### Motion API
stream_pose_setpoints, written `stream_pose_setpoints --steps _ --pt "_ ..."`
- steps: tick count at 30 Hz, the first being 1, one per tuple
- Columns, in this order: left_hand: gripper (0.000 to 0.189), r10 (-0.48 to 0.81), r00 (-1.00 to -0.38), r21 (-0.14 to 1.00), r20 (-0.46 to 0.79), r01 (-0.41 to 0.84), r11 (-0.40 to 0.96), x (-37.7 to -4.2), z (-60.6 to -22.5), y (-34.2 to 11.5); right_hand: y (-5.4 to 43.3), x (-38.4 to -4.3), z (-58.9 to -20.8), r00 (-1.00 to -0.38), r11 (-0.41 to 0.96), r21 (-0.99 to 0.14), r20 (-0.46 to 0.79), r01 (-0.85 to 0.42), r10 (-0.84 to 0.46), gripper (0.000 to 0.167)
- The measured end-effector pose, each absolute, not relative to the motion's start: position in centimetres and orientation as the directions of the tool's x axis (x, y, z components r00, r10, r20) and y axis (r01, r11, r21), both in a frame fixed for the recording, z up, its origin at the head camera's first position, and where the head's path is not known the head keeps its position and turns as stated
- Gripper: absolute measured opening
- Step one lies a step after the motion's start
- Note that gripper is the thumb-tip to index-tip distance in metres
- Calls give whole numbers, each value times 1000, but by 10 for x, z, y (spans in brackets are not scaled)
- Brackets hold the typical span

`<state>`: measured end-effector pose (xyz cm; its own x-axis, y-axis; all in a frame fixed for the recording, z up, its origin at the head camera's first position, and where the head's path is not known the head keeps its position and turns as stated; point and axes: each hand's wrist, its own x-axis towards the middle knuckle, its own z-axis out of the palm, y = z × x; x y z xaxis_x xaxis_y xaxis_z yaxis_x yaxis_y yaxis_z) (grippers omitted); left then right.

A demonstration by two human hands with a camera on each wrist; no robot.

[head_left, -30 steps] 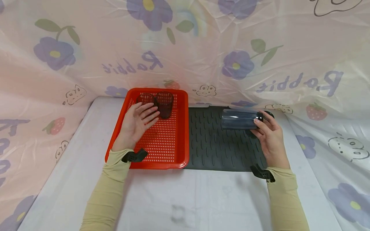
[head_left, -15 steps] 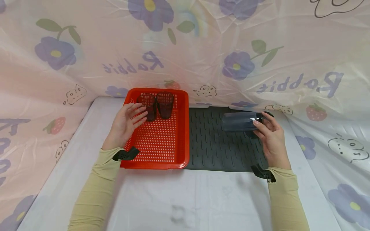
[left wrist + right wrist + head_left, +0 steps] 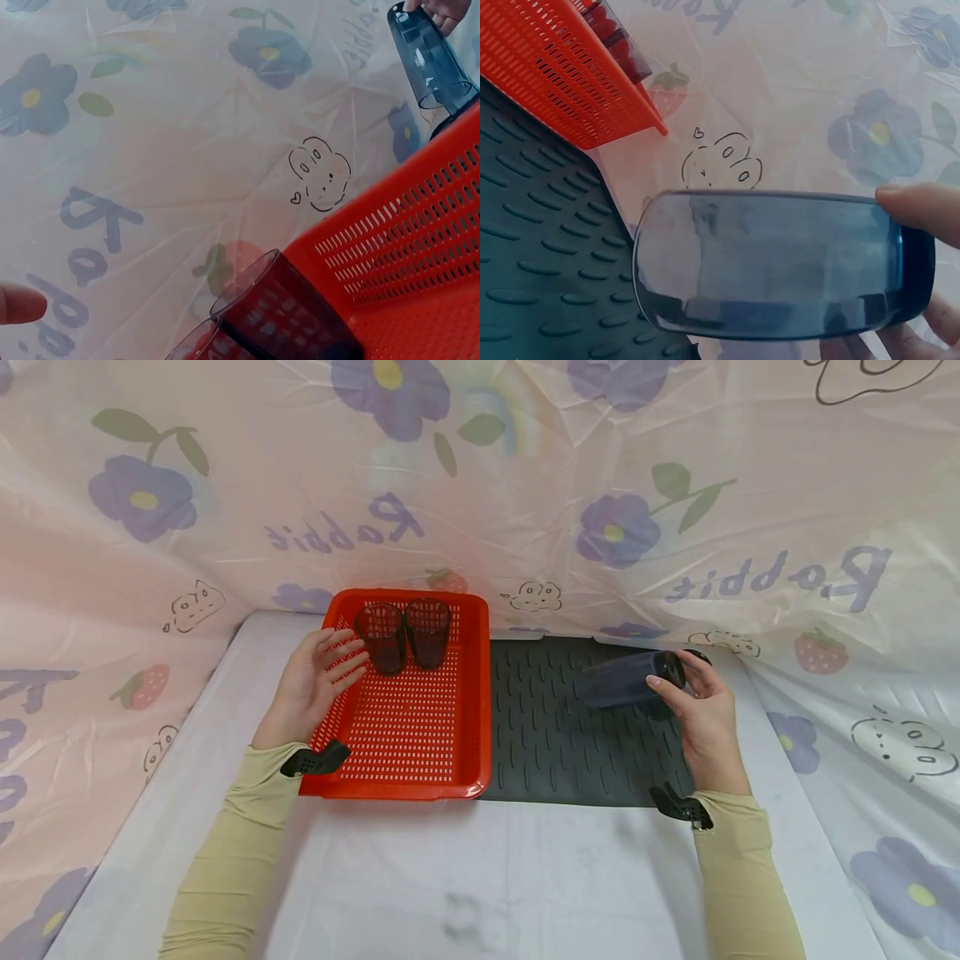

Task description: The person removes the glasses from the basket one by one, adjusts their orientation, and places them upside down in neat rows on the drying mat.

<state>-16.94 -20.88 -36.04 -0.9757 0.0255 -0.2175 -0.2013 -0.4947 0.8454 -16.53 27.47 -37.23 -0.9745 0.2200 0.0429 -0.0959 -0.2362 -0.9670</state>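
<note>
My right hand (image 3: pixel 705 714) grips a blue-tinted drinking glass (image 3: pixel 618 681) near its thick base, thumb on the near side and fingers behind. The glass lies nearly on its side in the air over the dark ribbed mat (image 3: pixel 555 760), its mouth pointing left; the right wrist view shows the glass (image 3: pixel 772 262) across the lower half. My left hand (image 3: pixel 303 685) hovers over the left rim of the red basket (image 3: pixel 480 710), fingers spread and holding nothing. Two more glasses, one on the left (image 3: pixel 381 639) and one on the right (image 3: pixel 428 635), stand side by side at the basket's back.
Dark rounded shapes (image 3: pixel 699 656) show on the mat beside the held glass, mostly hidden by it and the hand. The basket stands against the mat's left edge. A patterned curtain (image 3: pixel 517 527) rises behind the white table (image 3: pixel 525 877).
My left hand has drawn back left, away from the basket's glasses. The glass in my right hand has tilted, its base turning more toward the head camera and its mouth dipping slightly.
</note>
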Motion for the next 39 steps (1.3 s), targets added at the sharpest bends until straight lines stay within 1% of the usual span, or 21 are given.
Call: stream_pose_setpoints --steps 6,14,18,23,28,30,39 --pt "40 2 -973 865 -230 -206 -458 -172 -362 -211 273 -170 -378 -967 -174 -980 55 -100 247 61" --pt "58 -8 -967 878 -255 -228 -422 -176 -365 -213 272 -175 -385 -958 -116 -989 61 -97 281 63" --pt "60 -11 -962 875 -271 -242 -420 -179 -365 -214 272 -177 -389 -961 -100 -990 71 -101 269 65" --pt "53 -25 -960 874 -280 -244 -420 -181 -365 -215 273 -179 -395 -966 -25 -995 86 -94 243 68" --pt "29 -25 -960 874 -279 -243 -421 -184 -364 -214 275 -181 -403 -968 -3 -996 85 -88 235 69" --pt "22 -24 -960 874 -278 -242 -422 -185 -363 -215 276 -182 -406 -968 9 -996 89 -89 236 68" --pt "22 -23 -957 872 -290 -255 -419 -188 -362 -218 280 -186 -416 -968 -17 -996 85 -91 235 69"
